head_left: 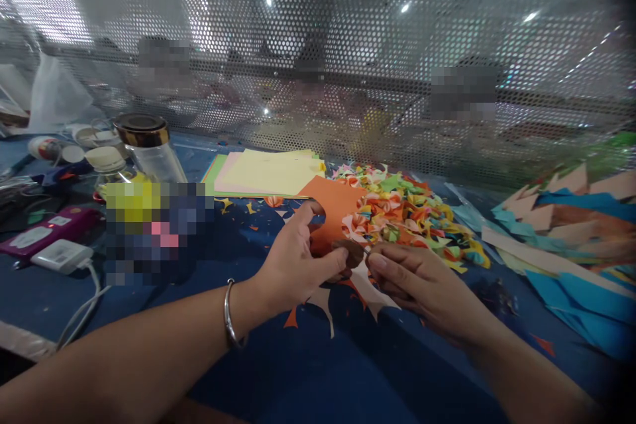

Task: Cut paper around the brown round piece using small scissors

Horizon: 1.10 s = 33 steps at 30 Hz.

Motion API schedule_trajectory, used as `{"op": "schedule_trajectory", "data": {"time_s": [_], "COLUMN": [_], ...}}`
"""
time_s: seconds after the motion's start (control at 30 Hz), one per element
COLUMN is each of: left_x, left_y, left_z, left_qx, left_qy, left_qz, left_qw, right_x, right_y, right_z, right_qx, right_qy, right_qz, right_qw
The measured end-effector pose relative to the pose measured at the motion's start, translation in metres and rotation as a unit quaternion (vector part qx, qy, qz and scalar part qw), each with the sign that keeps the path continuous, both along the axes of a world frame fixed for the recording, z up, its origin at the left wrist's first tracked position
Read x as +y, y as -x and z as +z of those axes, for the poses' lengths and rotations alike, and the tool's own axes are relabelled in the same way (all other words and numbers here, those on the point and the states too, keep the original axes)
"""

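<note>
My left hand (293, 262) pinches an orange paper sheet (335, 209) and a small brown round piece (354, 253) between thumb and fingers. A metal bangle (229, 315) circles that wrist. My right hand (422, 285) is closed beside it, fingers curled toward the brown piece; a thin metal tip shows at its fingertips, and what it grips is hidden. Both hands hover just above the blue table (308, 371), over a few pale paper offcuts (370, 291).
A heap of small folded coloured paper pieces (412, 215) lies behind the hands. A stack of pastel sheets (268, 172) sits further back. Glass jars (149, 146), a purple device (54, 228) and a white charger (62, 255) stand left. Blue and tan paper strips (561, 245) lie right. A perforated screen (348, 66) closes the back.
</note>
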<state>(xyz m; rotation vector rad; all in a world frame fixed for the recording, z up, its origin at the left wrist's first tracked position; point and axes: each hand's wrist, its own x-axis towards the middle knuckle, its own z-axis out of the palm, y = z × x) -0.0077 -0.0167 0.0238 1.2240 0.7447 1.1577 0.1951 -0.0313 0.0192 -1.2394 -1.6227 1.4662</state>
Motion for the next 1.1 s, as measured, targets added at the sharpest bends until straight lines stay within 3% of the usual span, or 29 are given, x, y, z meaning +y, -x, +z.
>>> {"op": "schedule_trajectory", "data": {"time_s": [0.5, 1.1], "left_x": [0.0031, 0.0003], "left_y": [0.0040, 0.0069], "left_z": [-0.0037, 0.0002], "left_qx": [0.052, 0.076], "left_qy": [-0.081, -0.105], "left_qz": [-0.010, -0.023], "left_qw": [0.995, 0.991], "right_x": [0.0012, 0.0026], "right_y": [-0.0046, -0.0079], "right_z": [-0.0039, -0.0041], "right_qx": [-0.018, -0.066], "right_qy": [-0.002, -0.053], "right_qz": [0.008, 0.017], "right_qw": [1.000, 0.996]}}
